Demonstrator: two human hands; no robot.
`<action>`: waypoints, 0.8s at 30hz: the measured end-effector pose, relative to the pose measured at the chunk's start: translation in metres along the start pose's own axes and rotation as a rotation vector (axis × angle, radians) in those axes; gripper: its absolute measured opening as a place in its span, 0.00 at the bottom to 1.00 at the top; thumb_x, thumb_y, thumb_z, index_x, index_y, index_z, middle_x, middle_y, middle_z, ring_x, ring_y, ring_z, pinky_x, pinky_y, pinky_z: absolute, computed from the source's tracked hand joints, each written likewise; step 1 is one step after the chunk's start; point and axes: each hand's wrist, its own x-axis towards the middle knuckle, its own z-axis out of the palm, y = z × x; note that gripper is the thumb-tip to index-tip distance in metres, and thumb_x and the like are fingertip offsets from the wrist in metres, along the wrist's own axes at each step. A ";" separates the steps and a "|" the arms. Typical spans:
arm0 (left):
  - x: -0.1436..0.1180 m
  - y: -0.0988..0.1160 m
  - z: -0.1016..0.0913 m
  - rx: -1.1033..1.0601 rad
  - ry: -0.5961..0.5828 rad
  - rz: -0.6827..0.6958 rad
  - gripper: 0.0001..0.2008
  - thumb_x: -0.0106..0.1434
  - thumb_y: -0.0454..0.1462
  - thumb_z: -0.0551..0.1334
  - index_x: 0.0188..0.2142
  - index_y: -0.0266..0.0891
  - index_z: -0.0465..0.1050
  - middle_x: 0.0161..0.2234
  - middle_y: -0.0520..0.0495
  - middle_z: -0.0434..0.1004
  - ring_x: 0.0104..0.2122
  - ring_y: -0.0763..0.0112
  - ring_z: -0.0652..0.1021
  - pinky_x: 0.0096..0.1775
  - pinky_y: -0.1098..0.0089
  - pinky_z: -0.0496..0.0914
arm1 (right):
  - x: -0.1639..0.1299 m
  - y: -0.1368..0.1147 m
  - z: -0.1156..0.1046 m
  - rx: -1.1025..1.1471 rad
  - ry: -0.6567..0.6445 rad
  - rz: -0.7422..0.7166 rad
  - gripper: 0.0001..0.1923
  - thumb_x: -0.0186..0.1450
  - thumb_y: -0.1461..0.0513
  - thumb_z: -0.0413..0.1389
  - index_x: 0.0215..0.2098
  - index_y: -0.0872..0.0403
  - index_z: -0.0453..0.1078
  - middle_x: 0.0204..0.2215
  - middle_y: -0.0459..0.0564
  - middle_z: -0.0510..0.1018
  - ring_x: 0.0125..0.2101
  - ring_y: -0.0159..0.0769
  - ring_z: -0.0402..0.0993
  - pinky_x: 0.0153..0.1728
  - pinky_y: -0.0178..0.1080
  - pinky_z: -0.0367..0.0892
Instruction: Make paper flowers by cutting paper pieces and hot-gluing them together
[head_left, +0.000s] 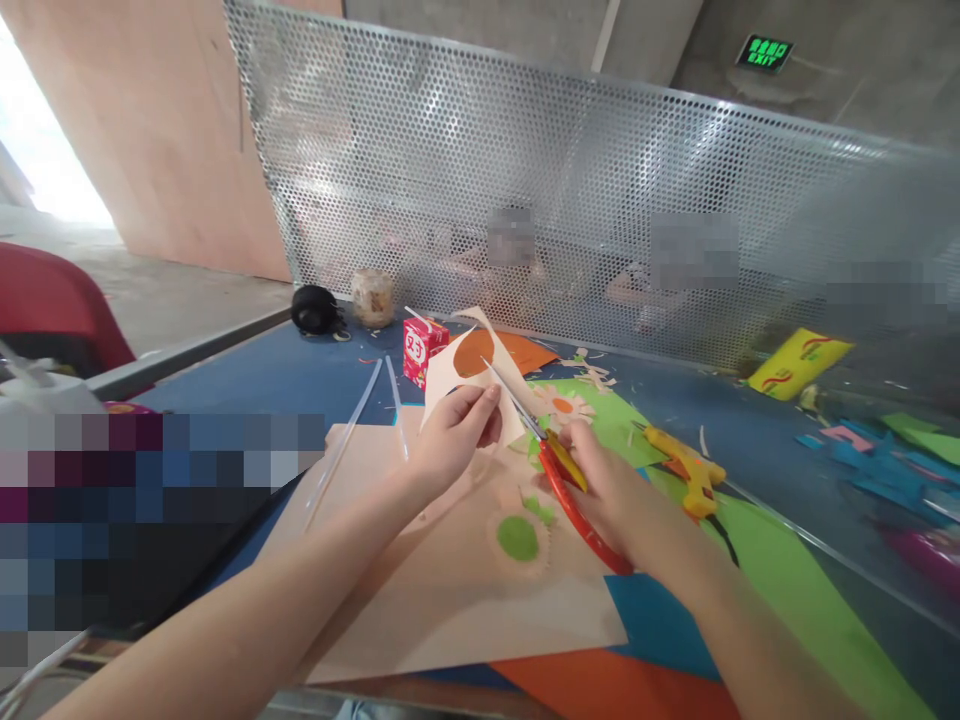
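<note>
My left hand (454,432) pinches the lower edge of a cream paper sheet (450,375) that has a round hole showing orange behind it. In my right hand (607,488) are red-handled scissors (559,475), their blades pointing up and left into the cream sheet near the hole. Both hands hover over a large beige sheet (465,580) that carries a fringed paper flower with a green centre (518,538).
A yellow glue gun (686,470) lies right of my hand on green paper (772,560). A small red carton (422,348), a jar (373,296) and a black object (315,308) stand at the back. Glue sticks (352,430) lie left. A perforated metal screen (600,190) stands behind, people beyond it.
</note>
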 end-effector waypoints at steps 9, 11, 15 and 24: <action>0.005 -0.001 -0.007 0.031 0.229 0.029 0.16 0.55 0.37 0.55 0.14 0.38 0.54 0.16 0.56 0.55 0.19 0.79 0.61 0.22 0.76 0.56 | 0.000 0.014 -0.007 0.175 -0.071 -0.060 0.11 0.60 0.52 0.49 0.31 0.50 0.56 0.25 0.42 0.70 0.25 0.32 0.68 0.23 0.32 0.59; 0.007 0.002 -0.010 -0.001 0.247 0.015 0.17 0.54 0.36 0.55 0.15 0.39 0.49 0.15 0.57 0.50 0.16 0.80 0.57 0.19 0.76 0.52 | 0.003 0.017 -0.011 0.310 -0.095 -0.057 0.12 0.60 0.51 0.48 0.31 0.51 0.55 0.22 0.41 0.67 0.21 0.29 0.65 0.20 0.31 0.59; 0.010 0.007 -0.018 -0.067 0.253 -0.002 0.17 0.52 0.38 0.56 0.15 0.40 0.47 0.14 0.59 0.46 0.14 0.81 0.53 0.16 0.77 0.48 | 0.014 0.018 -0.007 0.625 -0.118 -0.007 0.16 0.58 0.48 0.49 0.29 0.50 0.51 0.18 0.38 0.61 0.15 0.26 0.57 0.11 0.29 0.56; -0.009 0.010 -0.012 0.308 -0.602 0.137 0.11 0.53 0.38 0.58 0.17 0.38 0.63 0.21 0.52 0.64 0.21 0.76 0.66 0.22 0.76 0.60 | 0.030 0.017 0.016 0.938 0.130 -0.011 0.22 0.48 0.57 0.62 0.31 0.51 0.52 0.26 0.43 0.71 0.22 0.30 0.69 0.18 0.32 0.65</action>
